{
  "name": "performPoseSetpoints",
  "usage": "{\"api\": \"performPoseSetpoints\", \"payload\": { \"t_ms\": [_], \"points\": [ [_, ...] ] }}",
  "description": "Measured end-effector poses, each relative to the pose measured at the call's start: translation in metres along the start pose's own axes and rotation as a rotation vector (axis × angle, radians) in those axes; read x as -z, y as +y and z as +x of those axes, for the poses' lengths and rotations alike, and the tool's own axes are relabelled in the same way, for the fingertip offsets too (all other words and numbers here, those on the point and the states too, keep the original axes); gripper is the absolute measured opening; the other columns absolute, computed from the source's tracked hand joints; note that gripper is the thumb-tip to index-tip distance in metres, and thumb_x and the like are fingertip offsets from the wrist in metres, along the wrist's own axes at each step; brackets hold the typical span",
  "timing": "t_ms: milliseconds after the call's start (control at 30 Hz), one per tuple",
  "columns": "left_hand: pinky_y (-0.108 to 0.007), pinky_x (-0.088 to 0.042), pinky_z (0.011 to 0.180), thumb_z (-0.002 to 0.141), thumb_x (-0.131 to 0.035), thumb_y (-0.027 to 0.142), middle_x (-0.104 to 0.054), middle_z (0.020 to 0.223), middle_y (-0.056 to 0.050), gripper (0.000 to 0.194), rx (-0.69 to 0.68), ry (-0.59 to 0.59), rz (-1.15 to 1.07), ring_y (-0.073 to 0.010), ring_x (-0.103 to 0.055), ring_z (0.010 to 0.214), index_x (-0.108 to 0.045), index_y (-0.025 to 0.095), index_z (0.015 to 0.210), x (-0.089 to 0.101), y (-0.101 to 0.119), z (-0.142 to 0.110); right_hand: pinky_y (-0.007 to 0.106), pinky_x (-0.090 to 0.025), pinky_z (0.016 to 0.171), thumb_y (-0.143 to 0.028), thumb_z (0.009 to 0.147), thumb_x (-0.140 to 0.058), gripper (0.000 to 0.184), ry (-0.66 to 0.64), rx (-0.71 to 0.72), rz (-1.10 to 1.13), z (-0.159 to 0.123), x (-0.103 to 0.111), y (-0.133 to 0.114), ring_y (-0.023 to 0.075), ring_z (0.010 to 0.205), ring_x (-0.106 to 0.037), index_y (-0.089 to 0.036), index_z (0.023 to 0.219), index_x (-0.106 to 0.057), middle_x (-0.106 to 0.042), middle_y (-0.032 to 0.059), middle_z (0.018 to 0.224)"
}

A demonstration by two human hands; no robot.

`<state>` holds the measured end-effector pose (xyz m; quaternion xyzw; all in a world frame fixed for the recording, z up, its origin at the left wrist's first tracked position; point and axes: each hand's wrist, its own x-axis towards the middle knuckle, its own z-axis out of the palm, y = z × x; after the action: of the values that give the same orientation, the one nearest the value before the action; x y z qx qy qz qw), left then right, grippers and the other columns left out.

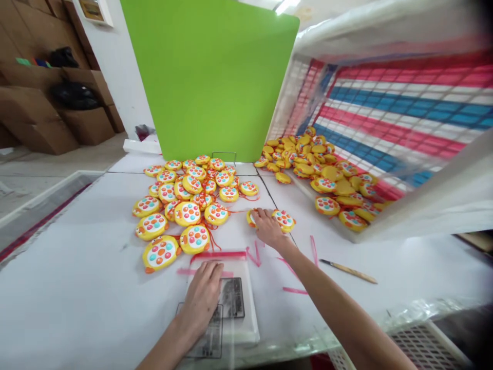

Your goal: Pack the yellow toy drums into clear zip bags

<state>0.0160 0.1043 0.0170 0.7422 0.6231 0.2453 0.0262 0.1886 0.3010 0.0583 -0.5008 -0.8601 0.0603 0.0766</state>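
My left hand (203,294) lies flat, fingers together, on a stack of clear plastic bags (236,303) with red sealing strips near the table's front edge. My right hand (267,227) reaches forward and rests its fingers on a yellow round toy (251,217) with coloured dots; a second such toy (284,219) lies just right of the hand. A heap of the same yellow toys (188,198) covers the table to the left.
A tilted white crate with a striped sack (404,108) spills more yellow toys (316,174) at right. A green board (210,77) stands behind. Red strips (254,255) and a wooden-handled tool (348,271) lie on the white table (77,288). A white basket (427,347) sits bottom right.
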Motion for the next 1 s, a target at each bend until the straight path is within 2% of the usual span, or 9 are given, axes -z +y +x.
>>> {"api": "performPoseSetpoints", "payload": {
  "t_ms": [133,233,300,367,433,533,733,900,1000],
  "points": [
    [-0.041,-0.045,0.091,0.087,-0.04,0.018,-0.059,0.115,-0.01,0.031,0.011,0.01,0.022,-0.0243,-0.053,0.106,-0.054,0.017,0.114,0.003,-0.01,-0.017,0.034,-0.045,0.081,-0.006,0.077,-0.043,0.051,0.006,-0.005,0.111,-0.006,0.012,-0.006,0.0242,0.1,-0.055,-0.013,0.128,-0.038,-0.058,0.0132,0.113],
    [-0.04,-0.045,0.088,0.086,-0.038,0.012,-0.06,0.107,-0.01,0.031,-0.026,-0.03,0.04,-0.0237,-0.054,0.1,-0.056,0.017,0.111,0.002,-0.013,-0.029,0.026,-0.049,0.066,-0.018,0.083,-0.042,0.048,-0.027,0.027,0.33,-0.026,0.022,-0.018,0.0173,0.08,-0.062,-0.015,0.13,-0.031,-0.063,0.007,0.1],
    [-0.039,-0.045,0.085,0.084,-0.035,0.006,-0.061,0.098,-0.009,0.032,-0.006,-0.056,0.03,-0.0225,-0.054,0.093,-0.058,0.016,0.104,0.003,-0.009,-0.03,0.025,-0.05,0.065,-0.021,0.084,-0.043,0.047,-0.028,0.086,0.544,-0.044,0.025,-0.03,0.0162,0.081,-0.062,-0.015,0.129,-0.032,-0.062,0.0067,0.103],
    [-0.037,-0.045,0.079,0.083,-0.033,0.004,-0.06,0.088,-0.007,0.03,0.021,-0.102,0.015,-0.0211,-0.054,0.084,-0.059,0.016,0.092,0.008,-0.002,-0.024,0.028,-0.051,0.068,-0.019,0.082,-0.046,0.047,0.0,0.144,0.655,-0.063,0.024,-0.043,0.0172,0.083,-0.062,-0.015,0.127,-0.035,-0.062,0.0076,0.104],
    [-0.037,-0.045,0.076,0.081,-0.034,0.002,-0.06,0.084,-0.007,0.028,0.021,-0.14,0.032,-0.0215,-0.053,0.08,-0.058,0.016,0.083,0.011,0.007,-0.015,0.032,-0.051,0.074,-0.014,0.08,-0.046,0.048,0.062,0.196,0.592,-0.08,0.023,-0.056,0.0188,0.086,-0.061,-0.016,0.127,-0.037,-0.061,0.0084,0.105],
    [-0.041,-0.043,0.077,0.081,-0.036,0.002,-0.062,0.085,-0.01,0.025,0.021,-0.145,0.103,-0.0243,-0.054,0.082,-0.058,0.014,0.085,0.01,0.016,0.0,0.038,-0.047,0.086,-0.006,0.079,-0.044,0.051,0.171,0.294,0.427,-0.099,0.023,-0.069,0.0219,0.101,-0.055,-0.019,0.127,-0.038,-0.057,0.0095,0.117],
    [-0.042,-0.043,0.078,0.083,-0.036,0.005,-0.064,0.093,-0.01,0.028,0.021,-0.04,0.142,-0.0256,-0.056,0.089,-0.056,0.016,0.1,-0.011,0.018,0.017,0.044,-0.046,0.09,-0.003,0.076,-0.046,0.059,0.296,0.385,0.212,-0.121,0.023,-0.075,0.026,0.105,-0.049,-0.022,0.131,-0.036,-0.055,0.008,0.121],
    [-0.044,-0.044,0.08,0.084,-0.045,0.019,-0.062,0.094,-0.009,0.018,0.044,0.008,-0.02,-0.026,-0.056,0.089,-0.057,0.016,0.098,-0.012,0.011,0.007,0.04,-0.05,0.083,-0.002,0.073,-0.044,0.06,0.375,0.34,0.246,-0.133,0.008,-0.071,0.0274,0.104,-0.048,-0.016,0.131,-0.035,-0.061,0.0096,0.109],
    [-0.046,-0.044,0.086,0.081,-0.05,0.025,-0.06,0.104,-0.011,0.033,0.075,0.026,-0.205,-0.0265,-0.054,0.098,-0.05,0.017,0.113,-0.009,0.005,-0.007,0.041,-0.049,0.084,-0.004,0.076,-0.046,0.055,0.389,0.346,0.262,-0.137,0.001,-0.068,0.027,0.106,-0.047,-0.017,0.129,-0.037,-0.06,0.0087,0.114]
  ]
}}
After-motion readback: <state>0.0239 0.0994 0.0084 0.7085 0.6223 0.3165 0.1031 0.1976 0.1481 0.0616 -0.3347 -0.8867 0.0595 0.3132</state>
